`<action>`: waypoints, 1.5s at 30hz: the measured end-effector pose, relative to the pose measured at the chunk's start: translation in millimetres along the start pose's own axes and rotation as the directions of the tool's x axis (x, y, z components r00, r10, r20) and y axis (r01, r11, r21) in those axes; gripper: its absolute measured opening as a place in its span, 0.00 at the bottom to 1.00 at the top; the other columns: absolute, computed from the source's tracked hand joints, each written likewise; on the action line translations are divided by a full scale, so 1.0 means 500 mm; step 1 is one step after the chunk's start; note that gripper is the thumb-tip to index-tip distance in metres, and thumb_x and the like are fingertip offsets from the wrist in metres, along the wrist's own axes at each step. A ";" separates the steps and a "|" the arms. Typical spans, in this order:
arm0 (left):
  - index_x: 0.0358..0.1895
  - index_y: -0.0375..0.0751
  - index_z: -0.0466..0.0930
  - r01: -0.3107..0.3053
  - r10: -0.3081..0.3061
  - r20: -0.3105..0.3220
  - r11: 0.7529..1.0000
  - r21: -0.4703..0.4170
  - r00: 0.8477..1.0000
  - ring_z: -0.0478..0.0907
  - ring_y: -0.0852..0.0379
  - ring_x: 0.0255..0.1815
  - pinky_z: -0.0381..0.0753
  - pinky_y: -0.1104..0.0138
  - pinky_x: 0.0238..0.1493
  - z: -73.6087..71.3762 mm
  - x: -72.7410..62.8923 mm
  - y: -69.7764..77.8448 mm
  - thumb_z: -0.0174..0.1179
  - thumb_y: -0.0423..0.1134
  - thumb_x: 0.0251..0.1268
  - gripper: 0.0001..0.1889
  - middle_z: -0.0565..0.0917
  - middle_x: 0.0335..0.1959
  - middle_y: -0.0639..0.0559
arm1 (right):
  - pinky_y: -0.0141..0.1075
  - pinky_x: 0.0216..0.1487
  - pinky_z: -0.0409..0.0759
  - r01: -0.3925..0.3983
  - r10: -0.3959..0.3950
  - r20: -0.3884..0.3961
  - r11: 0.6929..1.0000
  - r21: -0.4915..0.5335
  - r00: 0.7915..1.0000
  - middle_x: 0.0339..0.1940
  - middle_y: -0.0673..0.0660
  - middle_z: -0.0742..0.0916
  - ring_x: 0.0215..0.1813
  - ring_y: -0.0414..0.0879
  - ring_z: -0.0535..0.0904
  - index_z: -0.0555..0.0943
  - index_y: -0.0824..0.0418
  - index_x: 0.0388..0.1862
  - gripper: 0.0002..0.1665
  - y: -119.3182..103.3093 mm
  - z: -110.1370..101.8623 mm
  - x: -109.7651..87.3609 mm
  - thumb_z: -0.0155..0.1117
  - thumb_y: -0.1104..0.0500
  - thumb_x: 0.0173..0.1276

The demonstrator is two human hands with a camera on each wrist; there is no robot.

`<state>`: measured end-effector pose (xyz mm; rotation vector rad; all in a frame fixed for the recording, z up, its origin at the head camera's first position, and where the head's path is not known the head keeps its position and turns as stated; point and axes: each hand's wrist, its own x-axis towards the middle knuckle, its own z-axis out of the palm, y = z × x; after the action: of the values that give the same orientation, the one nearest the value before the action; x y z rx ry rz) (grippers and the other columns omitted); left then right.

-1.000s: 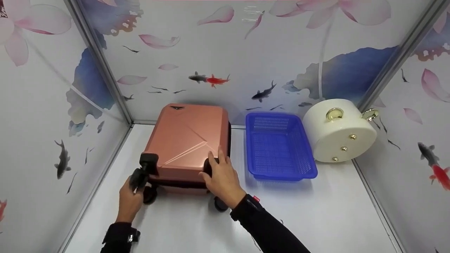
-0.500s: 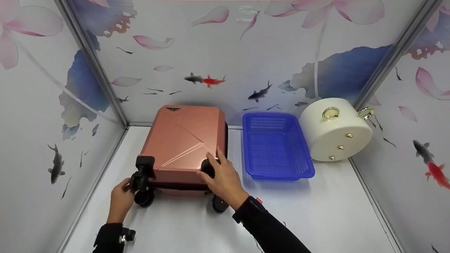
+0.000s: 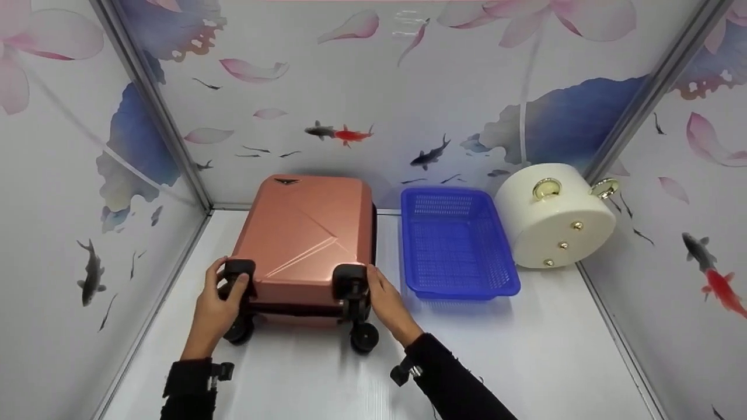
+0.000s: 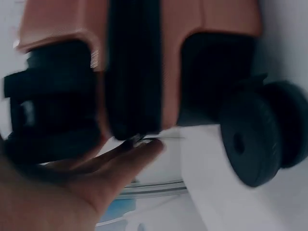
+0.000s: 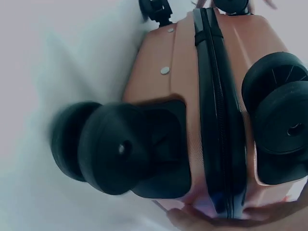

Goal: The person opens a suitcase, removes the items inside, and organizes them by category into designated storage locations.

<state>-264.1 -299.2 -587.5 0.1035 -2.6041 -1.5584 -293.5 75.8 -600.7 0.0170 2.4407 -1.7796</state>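
Observation:
A rose-gold suitcase (image 3: 312, 224) lies flat, its black wheels towards me. My left hand (image 3: 213, 312) grips its near left corner, thumb over the upper wheel housing and fingers along the side. In the left wrist view those fingers (image 4: 127, 166) reach past the black zipper band. My right hand (image 3: 392, 304) touches the near right side with fairly straight fingers, beside the upper right wheel (image 3: 354, 291). From the right wrist view, two wheels (image 5: 113, 149) and the zipper band (image 5: 219, 110) show, with the right fingers (image 5: 192, 221) against the side; its thumb is hard to make out.
Right of the suitcase stands a blue plastic basket (image 3: 411, 256). Beside it a cream round box (image 3: 545, 219) with gold rings and gold studs lies tipped over. Printed wall panels (image 3: 362, 76) enclose the white surface (image 3: 315, 385) on the left, back and right.
My left hand has gone from the left wheel up onto the corner. The right hand has slid off the top right corner to the side, uncovering the wheel there. The suitcase stays put.

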 end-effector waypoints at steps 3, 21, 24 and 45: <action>0.92 0.64 0.45 0.012 -0.012 -0.048 1.000 0.012 0.999 0.67 0.29 0.85 0.74 0.34 0.75 0.010 -0.001 -0.007 0.58 0.67 0.82 0.46 0.60 0.89 0.33 | 0.59 0.90 0.58 -0.009 0.004 0.062 0.997 0.075 0.998 0.91 0.62 0.67 0.92 0.62 0.59 0.61 0.58 0.91 0.48 0.008 0.001 -0.005 0.38 0.27 0.89; 0.88 0.42 0.60 -0.172 0.206 -0.039 0.894 0.414 0.978 0.68 0.25 0.82 0.74 0.28 0.72 0.047 -0.012 0.073 0.60 0.60 0.83 0.42 0.64 0.88 0.32 | 0.62 0.83 0.69 -0.052 0.057 -0.060 0.995 0.091 0.997 0.76 0.64 0.84 0.80 0.62 0.77 0.75 0.56 0.83 0.45 0.049 -0.034 -0.010 0.33 0.28 0.90; 0.82 0.39 0.71 -0.321 0.403 -0.050 0.791 0.520 0.914 0.69 0.26 0.81 0.73 0.29 0.73 0.074 -0.017 0.096 0.71 0.48 0.75 0.37 0.68 0.84 0.32 | 0.60 0.81 0.73 0.010 -0.009 -0.082 1.000 0.016 0.997 0.73 0.63 0.86 0.76 0.60 0.80 0.72 0.53 0.86 0.40 0.073 -0.035 -0.014 0.33 0.33 0.93; 0.90 0.52 0.58 -0.394 0.570 0.106 0.410 0.823 0.815 0.64 0.23 0.83 0.63 0.20 0.76 0.190 0.008 0.089 0.88 0.58 0.53 0.63 0.66 0.87 0.36 | 0.54 0.92 0.52 0.207 -0.183 -0.145 0.964 0.168 0.972 0.92 0.60 0.65 0.93 0.57 0.55 0.58 0.63 0.91 0.38 0.039 -0.026 -0.016 0.34 0.43 0.95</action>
<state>-280.2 -195.4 -592.7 -0.3954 -2.5888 -0.0406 -285.3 94.7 -614.4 -0.0998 2.4290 -2.1453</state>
